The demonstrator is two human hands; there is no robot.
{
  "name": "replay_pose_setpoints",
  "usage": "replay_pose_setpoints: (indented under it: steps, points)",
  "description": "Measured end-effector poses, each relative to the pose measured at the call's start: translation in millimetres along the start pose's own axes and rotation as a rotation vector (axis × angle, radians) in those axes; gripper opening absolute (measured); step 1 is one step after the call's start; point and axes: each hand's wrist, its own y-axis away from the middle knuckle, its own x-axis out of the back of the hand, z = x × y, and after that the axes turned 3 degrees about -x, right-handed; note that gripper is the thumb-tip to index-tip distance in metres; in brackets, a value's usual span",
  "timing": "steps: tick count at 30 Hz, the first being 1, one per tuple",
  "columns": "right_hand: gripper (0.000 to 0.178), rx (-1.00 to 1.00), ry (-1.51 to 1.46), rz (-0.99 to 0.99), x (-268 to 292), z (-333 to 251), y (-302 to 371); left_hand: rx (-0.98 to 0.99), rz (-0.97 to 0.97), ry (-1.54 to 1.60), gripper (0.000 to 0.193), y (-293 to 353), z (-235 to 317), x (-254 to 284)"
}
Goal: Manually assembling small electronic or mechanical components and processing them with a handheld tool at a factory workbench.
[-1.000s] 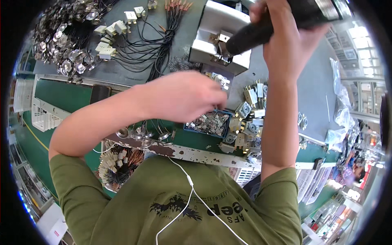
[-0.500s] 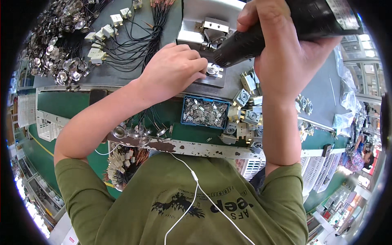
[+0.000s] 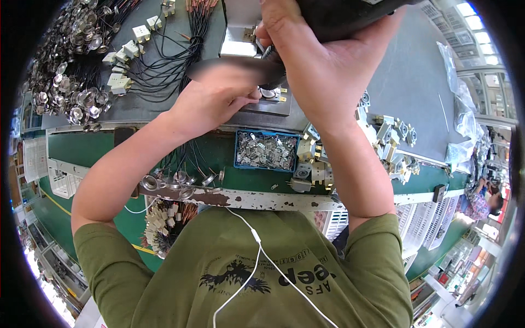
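My right hand (image 3: 322,71) is wrapped round a thick black tapered hand tool (image 3: 344,19), its body partly cut off by the upper edge. The tool's narrow end lies near my left hand, over a flat metal block (image 3: 273,107). A small round silver part with brass tabs (image 3: 269,93) sits on that block. My left hand (image 3: 210,98) is closed, thumb and fingertips pinched at the part's left edge. A blurred dark shape covers the knuckles of my left hand, so those fingers are partly hidden.
A blue tray of small metal pieces (image 3: 266,152) stands before the block. White blocks with metal discs (image 3: 303,177) lie beside it. Black wires (image 3: 188,60) with white connectors (image 3: 131,49) and a heap of silver discs (image 3: 82,98) fill the left. Plastic bags (image 3: 465,120) lie right.
My right hand and the black tool have moved left, toward my left hand. My left hand stays by the round part; the whole view has shifted slightly.
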Motion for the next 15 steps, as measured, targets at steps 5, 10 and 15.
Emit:
replay_pose_setpoints:
  steps: [5, 10, 15]
  points:
    - [0.06, -0.704, 0.05, 0.147, -23, -47, 0, 0.009, 0.024, 0.011, 0.008, 3, -1, -3]
    - [0.06, -0.784, 0.175, -0.034, -23, -37, -18, 0.037, 0.007, 0.077, 0.014, 5, -7, -4]
    - [0.061, -0.375, -0.075, -0.052, -20, -20, -1, 0.245, -0.001, -0.041, 0.032, -1, 3, -2]
